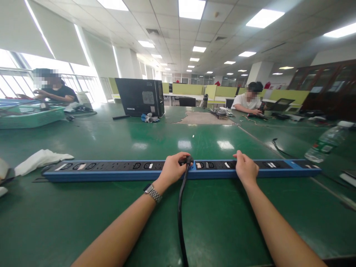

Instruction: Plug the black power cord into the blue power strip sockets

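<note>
A long blue power strip [116, 177] with a black socket face lies across the green table. My left hand [174, 167], with a metal watch [152, 192] on its wrist, is closed around a black plug [189, 160] at the strip's middle. Whether the plug sits in a socket is hidden by my fingers. From it a thick black cable [180, 215] runs down toward me. My right hand [246, 167] is closed at the strip's right half, its thumb and index finger together; anything between them is hidden.
White cloth or paper [41, 161] lies by the strip's left end, and a water bottle [328, 142] by its right end. Farther back are a black computer case [140, 97], gloves [150, 118] and a green basket [33, 118]. Two people sit beyond, left and right.
</note>
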Available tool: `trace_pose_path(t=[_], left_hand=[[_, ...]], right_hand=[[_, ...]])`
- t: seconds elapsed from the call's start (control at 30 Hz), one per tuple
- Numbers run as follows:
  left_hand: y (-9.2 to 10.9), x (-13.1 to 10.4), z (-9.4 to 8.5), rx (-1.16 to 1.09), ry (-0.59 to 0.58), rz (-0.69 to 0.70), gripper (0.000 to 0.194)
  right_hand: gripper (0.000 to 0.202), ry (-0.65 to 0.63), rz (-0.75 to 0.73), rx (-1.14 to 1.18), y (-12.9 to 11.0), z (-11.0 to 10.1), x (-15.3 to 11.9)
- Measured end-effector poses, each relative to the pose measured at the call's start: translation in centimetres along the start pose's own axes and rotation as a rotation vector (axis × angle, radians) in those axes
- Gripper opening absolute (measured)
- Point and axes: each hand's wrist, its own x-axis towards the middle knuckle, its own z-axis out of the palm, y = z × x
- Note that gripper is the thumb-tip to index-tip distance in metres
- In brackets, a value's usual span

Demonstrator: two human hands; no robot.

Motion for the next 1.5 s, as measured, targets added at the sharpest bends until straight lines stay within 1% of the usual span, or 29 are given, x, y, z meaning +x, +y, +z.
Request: trace_pose_path(t=[0.2,0.33,0.4,0.5,0.53,0.57,0.63,0.73,0.83,0.93,1.1,1.23,1.37,1.5], left_hand=[[0.4,-0.2,0.2,0.109,-0.047,0.023,0.024],[0.3,-0.3,0.2,0.108,-0.047,0.013,0.024],[0.3,-0.3,0.0,0.041,-0.007,0.006,0.025],[0.8,-0.2,0.1,-0.106,0.121,-0.003,0.03],[1.0,-0.2,0.4,-0.14,0.144,-0.002,0.031],[1.4,0.0,0.8,-0.16,0.144,0.003,0.031],[2.2,0.3,2.3,-0.181,0.098,0.013,0.028],[3.3,1.2,5.5,-0.191,0.027,0.005,0.026],[4.2,2.3,8.2,-0.119,-0.027,-0.01,0.026],[4.9,3.3,9.4,-0.054,-0.073,-0.005,0.026],[5.5,4.0,9.4,0.028,-0.096,0.008,0.026],[5.4,4.3,9.4,0.09,-0.094,-0.014,0.026],[5.5,4.9,9.6,0.122,-0.124,-0.009,0.024],[6.0,4.4,9.9,0.166,-0.12,0.025,0.027]], right_hand=[[0.051,0.004,0.009,-0.011,-0.1,-0.1,-0.1],[0.051,0.003,0.005,-0.018,-0.1,0.0,0.0],[0.051,-0.001,0.003,-0.019,-0.1,0.1,0.0],[0.052,0.011,-0.004,-0.016,-0.1,0.1,0.1],[0.052,0.015,-0.004,-0.014,-0.1,0.1,0.1],[0.052,0.018,-0.002,-0.013,-0.1,0.1,0.0],[0.052,0.014,-0.001,-0.008,-0.1,0.1,0.0],[0.053,0.002,-0.007,0.001,-0.1,0.0,0.0],[0.053,-0.002,-0.009,0.002,-0.1,0.0,0.0],[0.054,-0.006,-0.004,0.002,-0.2,0.0,0.1],[0.053,-0.011,0.005,0.012,-0.2,0.0,0.1],[0.054,-0.01,0.0,0.025,-0.2,0.1,0.1],[0.054,-0.009,-0.004,0.023,-0.2,0.1,0.1],[0.053,-0.005,-0.003,0.006,-0.2,0.1,0.1]])
